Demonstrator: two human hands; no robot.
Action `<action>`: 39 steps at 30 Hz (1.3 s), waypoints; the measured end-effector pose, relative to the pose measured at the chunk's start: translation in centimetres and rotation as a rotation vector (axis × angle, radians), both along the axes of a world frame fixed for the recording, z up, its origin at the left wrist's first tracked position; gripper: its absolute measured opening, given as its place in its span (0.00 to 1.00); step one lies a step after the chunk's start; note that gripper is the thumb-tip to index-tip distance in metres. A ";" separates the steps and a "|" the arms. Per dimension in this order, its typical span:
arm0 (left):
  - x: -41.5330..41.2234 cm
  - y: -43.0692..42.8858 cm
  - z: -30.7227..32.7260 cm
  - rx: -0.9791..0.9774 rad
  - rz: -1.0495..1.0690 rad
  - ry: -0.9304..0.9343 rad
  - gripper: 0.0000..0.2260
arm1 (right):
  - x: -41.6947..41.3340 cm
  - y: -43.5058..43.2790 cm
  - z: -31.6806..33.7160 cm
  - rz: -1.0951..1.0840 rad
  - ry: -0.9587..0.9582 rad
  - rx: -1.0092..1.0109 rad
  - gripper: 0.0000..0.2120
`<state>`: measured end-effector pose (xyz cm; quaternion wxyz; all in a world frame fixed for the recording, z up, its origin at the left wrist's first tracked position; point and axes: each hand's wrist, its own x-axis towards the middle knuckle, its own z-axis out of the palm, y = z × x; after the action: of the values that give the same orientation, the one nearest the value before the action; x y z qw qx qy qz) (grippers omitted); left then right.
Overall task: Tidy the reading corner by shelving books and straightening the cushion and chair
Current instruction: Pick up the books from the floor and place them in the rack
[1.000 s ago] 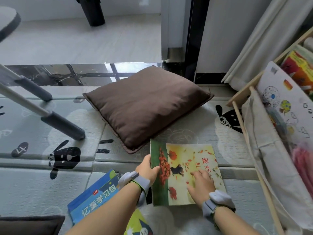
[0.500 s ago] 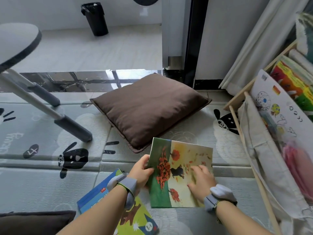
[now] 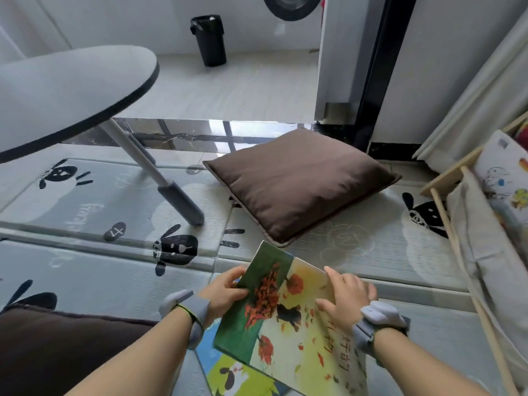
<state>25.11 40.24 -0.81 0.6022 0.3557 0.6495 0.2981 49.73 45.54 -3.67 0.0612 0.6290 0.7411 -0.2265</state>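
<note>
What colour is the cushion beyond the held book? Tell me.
Plain dark brown cushion, clearest in the head view.

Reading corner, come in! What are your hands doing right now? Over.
Left hand grips picture book by green edge. Right hand grips its other edge. Book rack at right, path looks open.

picture book (image 3: 288, 324): lower corner ran off bottom edge | second book (image 3: 228, 375): mostly covered by it | book rack (image 3: 445, 178): cropped at right edge

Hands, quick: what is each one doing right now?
Left hand: grips the picture book by its green edge.
Right hand: holds the same book's opposite edge.
</note>
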 end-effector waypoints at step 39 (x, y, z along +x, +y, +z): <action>1.9 -11.8 -7.9 -0.147 0.960 -0.588 0.18 | -8.2 -7.6 -3.4 -0.453 0.106 -0.135 0.32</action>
<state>26.97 28.47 -8.76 0.5778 -0.1204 0.5623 0.5792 41.58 37.90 -7.04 0.0118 0.7607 0.5666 -0.3164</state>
